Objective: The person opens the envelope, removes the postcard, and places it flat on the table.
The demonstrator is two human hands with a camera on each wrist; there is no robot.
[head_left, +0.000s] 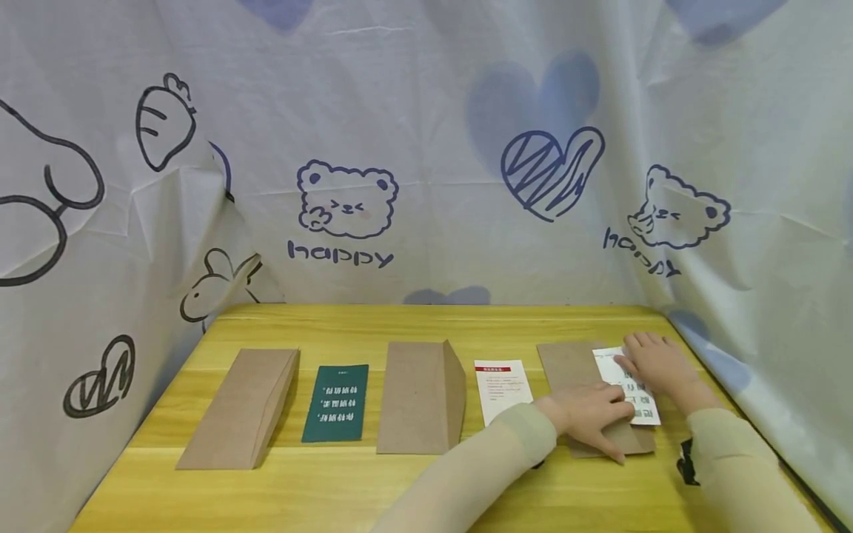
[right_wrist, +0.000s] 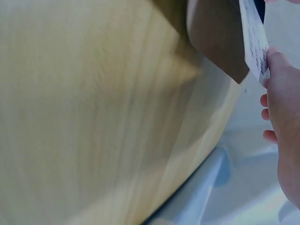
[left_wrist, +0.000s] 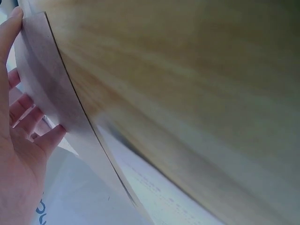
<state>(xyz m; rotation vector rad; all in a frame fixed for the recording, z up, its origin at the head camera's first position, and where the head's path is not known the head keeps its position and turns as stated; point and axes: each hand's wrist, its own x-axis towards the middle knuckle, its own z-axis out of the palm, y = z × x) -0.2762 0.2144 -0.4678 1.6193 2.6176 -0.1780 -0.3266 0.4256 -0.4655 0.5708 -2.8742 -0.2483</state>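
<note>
In the head view, a brown paper envelope (head_left: 558, 359) lies at the right of the table, with a white card (head_left: 606, 360) bearing large dark characters over its right part. My left hand (head_left: 591, 413) rests on the envelope with its fingers spread, and some fingertips reach the card's left edge. In the left wrist view, the fingers of that hand lie against the envelope (left_wrist: 56, 79). My right hand (head_left: 660, 366) pinches the card's upper right edge; in the right wrist view its thumb presses on the card (right_wrist: 255, 51). Whether any of the card is inside the envelope, I cannot tell.
Left of the hands lie a white card with a red band (head_left: 500, 385), a brown envelope (head_left: 413, 400), a dark green card (head_left: 336, 403) and another brown envelope (head_left: 233, 411). Printed white cloth (head_left: 426, 148) hangs behind and beside the wooden table (head_left: 333, 488).
</note>
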